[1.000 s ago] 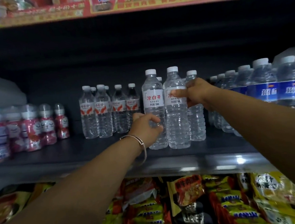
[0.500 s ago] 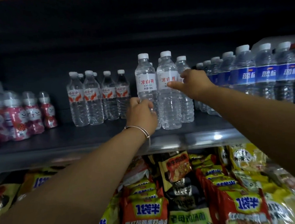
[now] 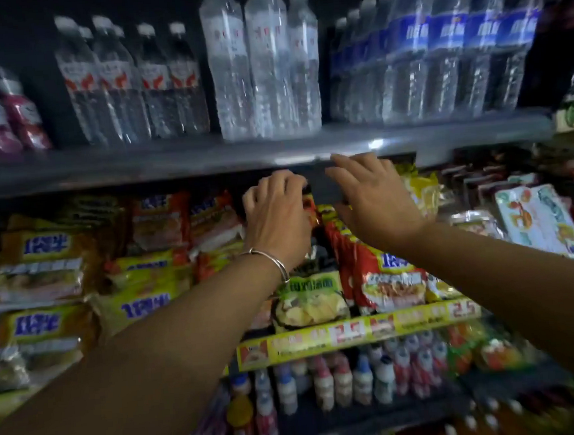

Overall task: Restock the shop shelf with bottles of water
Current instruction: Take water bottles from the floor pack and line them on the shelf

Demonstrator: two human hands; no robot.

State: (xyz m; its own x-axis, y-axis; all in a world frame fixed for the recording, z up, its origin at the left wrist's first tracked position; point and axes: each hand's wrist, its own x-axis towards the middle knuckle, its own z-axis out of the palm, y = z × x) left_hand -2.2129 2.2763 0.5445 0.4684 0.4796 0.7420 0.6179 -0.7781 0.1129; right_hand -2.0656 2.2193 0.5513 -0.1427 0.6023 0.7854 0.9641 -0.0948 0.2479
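Bottles of water [image 3: 261,65] stand upright in a tight cluster of three at the front of the grey shelf [image 3: 171,159], with smaller red-labelled bottles [image 3: 130,82] to their left and blue-labelled bottles [image 3: 444,54] to their right. We see a dark back wall behind them and pink-wrapped small bottles [image 3: 2,112] at the far left. Below the shelf lie packets of instant noodles [image 3: 42,267] in yellow, orange and red, fronted by a yellow price strip [image 3: 356,332], and under that a row of small drink bottles [image 3: 343,377].

Our left hand [image 3: 275,218], with a silver bangle [image 3: 272,263] at the wrist, hangs below the shelf edge with its fingers loosely curled, holding nothing. Our right hand [image 3: 373,196] is just beside it, fingers spread and nearly straight, the fingertips [image 3: 337,160] reaching up at the shelf's front lip; whether they touch it we cannot tell through the blur. Both hands are apart from the water bottles.
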